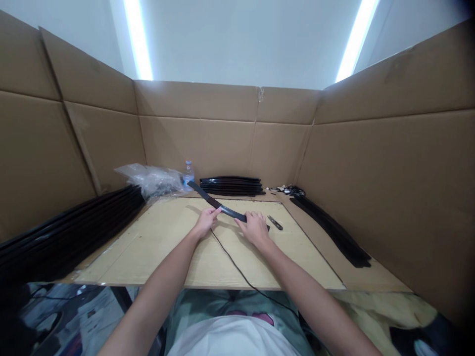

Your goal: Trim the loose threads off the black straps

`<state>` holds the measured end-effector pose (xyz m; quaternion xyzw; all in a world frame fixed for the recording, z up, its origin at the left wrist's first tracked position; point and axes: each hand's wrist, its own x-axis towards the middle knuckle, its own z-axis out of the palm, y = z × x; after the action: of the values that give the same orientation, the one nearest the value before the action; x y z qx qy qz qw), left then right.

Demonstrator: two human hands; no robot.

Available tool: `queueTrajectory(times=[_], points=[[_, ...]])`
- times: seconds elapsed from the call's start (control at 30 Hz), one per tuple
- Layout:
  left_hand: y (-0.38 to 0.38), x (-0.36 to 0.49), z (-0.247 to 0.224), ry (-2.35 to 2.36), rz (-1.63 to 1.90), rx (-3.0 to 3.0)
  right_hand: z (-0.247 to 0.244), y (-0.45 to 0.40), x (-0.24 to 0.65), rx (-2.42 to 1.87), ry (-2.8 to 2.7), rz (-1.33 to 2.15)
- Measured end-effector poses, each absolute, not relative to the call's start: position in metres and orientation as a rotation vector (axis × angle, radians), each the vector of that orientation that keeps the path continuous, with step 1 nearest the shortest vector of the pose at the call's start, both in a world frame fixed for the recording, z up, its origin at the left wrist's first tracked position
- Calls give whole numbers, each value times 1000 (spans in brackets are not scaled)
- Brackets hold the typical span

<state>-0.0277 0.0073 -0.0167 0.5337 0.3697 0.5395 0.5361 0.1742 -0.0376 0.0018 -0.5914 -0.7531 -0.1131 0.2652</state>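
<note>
A long, slightly curved black strip (232, 212) slants across the table in front of me, its far end up to the left. My left hand (207, 221) is closed, thumb and fingertips pinching the strip's near edge around its middle. Farther right, my right hand (254, 228) is closed over the strip near its right end, the fingers covering part of it. From beneath my left hand a thin black cord (237, 267) runs down over the table edge to my lap; its upper end is hidden. Small dark thread snips (275, 222) lie just right of my right hand.
Stacks of black strips lie at the left (74, 227), at the back (232, 186) and along the right (330, 230). Clear plastic bags (154, 179) and a water bottle (188, 175) stand back left. Small dark tangled items (293, 190) lie back right. Cardboard walls (200, 133) enclose three sides.
</note>
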Motion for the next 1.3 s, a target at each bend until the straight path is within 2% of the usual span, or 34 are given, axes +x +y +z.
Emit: queueTrajectory(times=[0.43, 0.6, 0.73, 0.87, 0.93, 1.07, 1.3], points=[[5, -23, -10, 815, 1319, 1120, 0, -38, 171, -1572, -1915, -334], [4, -25, -8, 791, 1329, 1105, 5, -41, 171, -1637, -1926, -237], [2, -27, -5, 766, 1322, 1115, 8, -41, 174, -1713, -1978, -12], [0, -26, -3, 747, 1310, 1130, 7, -38, 181, -1536, -1994, 174], [-1, -26, -2, 741, 1309, 1136, 7, -37, 187, -1389, -1994, 407], [-3, -25, -1, 733, 1297, 1151, 8, -36, 196, -1144, -1962, 1082], [-9, -17, 1, 709, 1234, 1196, 11, -39, 198, -963, -1796, 1627]])
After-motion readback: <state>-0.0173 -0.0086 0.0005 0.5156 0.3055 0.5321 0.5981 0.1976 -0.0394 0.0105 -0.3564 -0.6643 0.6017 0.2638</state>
